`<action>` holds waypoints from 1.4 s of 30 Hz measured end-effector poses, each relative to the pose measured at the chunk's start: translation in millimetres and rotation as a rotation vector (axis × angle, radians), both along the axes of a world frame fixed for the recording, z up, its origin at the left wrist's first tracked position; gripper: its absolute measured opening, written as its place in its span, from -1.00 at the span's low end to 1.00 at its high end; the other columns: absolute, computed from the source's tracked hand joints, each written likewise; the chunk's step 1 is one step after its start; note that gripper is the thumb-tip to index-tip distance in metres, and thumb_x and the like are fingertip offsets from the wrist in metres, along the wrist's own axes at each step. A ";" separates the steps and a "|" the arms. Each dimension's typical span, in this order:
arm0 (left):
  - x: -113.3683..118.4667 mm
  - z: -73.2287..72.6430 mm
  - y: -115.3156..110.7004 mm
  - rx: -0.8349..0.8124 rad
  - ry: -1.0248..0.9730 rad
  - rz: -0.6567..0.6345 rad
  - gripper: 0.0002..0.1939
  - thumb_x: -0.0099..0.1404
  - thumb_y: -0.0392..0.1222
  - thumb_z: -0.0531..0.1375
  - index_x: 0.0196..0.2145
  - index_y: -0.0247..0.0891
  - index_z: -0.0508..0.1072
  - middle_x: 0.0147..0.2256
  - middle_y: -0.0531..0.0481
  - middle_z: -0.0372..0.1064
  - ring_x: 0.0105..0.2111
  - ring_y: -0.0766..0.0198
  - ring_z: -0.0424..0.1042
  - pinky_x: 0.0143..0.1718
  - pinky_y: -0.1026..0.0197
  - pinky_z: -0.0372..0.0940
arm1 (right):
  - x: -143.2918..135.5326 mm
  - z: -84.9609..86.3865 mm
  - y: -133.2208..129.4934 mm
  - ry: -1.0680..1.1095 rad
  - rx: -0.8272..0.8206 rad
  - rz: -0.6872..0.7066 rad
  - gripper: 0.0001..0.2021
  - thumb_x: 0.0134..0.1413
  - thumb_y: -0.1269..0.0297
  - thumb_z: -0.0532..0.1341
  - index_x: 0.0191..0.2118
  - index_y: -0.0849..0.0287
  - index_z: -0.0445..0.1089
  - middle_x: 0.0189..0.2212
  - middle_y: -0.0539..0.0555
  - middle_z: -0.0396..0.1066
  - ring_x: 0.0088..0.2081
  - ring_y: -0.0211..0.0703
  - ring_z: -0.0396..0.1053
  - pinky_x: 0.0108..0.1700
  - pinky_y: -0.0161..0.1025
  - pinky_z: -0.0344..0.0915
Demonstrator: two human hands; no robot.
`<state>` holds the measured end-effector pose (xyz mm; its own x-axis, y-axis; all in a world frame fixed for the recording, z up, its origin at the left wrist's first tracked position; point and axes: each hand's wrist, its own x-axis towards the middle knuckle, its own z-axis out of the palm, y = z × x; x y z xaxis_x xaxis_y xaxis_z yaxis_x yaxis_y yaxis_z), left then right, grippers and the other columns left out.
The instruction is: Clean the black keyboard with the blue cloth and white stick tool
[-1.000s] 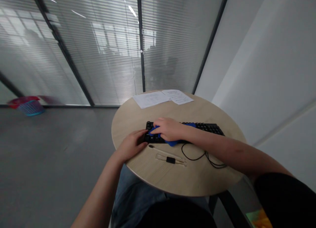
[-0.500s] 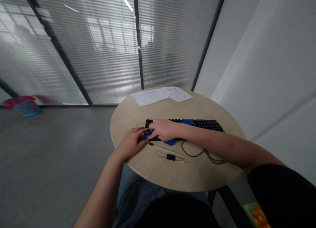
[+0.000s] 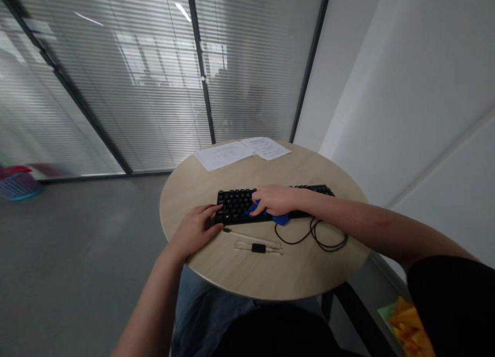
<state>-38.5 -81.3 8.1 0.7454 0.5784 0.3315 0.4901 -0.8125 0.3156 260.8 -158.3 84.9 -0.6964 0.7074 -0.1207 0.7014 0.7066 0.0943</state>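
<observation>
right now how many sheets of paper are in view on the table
2: the left sheet and the right sheet, both at the far side of the table, beyond the keyboard. Others could be hidden underneath.

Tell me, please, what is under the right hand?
Under the right hand there is a blue cloth, and beneath the cloth, the keyboard. The keys that the hand and cloth cover cannot be seen.
</observation>
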 end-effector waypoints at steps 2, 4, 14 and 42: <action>0.5 1.2 -0.4 0.005 0.000 -0.008 -0.44 0.33 0.06 0.16 0.21 -0.24 0.38 0.14 -0.18 0.39 0.12 -0.03 0.36 0.19 -0.11 0.24 | 10.5 3.1 -6.3 -0.015 0.005 0.007 -0.53 0.13 0.51 0.16 0.07 -0.10 0.52 -0.16 0.12 0.40 -0.18 -0.17 0.21 -0.16 -0.25 0.14; 1.0 2.6 -1.2 0.005 -0.008 -0.015 -0.44 0.33 0.05 0.16 0.21 -0.24 0.38 0.13 -0.18 0.40 0.11 -0.03 0.37 0.18 -0.11 0.25 | 20.5 6.4 -13.1 -0.037 0.006 -0.001 -0.54 0.14 0.50 0.16 0.06 -0.11 0.52 -0.18 0.11 0.40 -0.19 -0.17 0.21 -0.17 -0.26 0.13; 1.4 1.1 2.4 -0.002 -0.028 -0.011 -0.40 0.31 0.13 0.15 0.20 -0.22 0.39 0.12 -0.19 0.40 0.10 -0.07 0.38 0.17 -0.13 0.27 | 56.4 15.4 -46.2 -0.096 0.016 -0.056 -0.60 0.16 0.45 0.19 0.04 -0.10 0.53 -0.26 0.11 0.40 -0.23 -0.18 0.19 -0.22 -0.29 0.05; 0.6 -0.5 4.9 0.031 -0.031 -0.008 -0.39 0.31 0.17 0.14 0.20 -0.20 0.38 0.12 -0.18 0.41 0.10 -0.07 0.39 0.17 -0.13 0.27 | 107.8 62.5 -98.3 0.043 0.245 -0.314 -0.63 0.08 0.52 0.14 -0.15 -0.01 0.62 -0.18 0.13 0.40 -0.12 -0.14 0.22 -0.05 -0.18 0.19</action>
<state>-37.9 -76.4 7.6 0.7390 0.5616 0.3721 0.4742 -0.8260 0.3048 368.6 -256.6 147.4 -0.4426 0.8909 0.1020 0.8865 0.4175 0.1994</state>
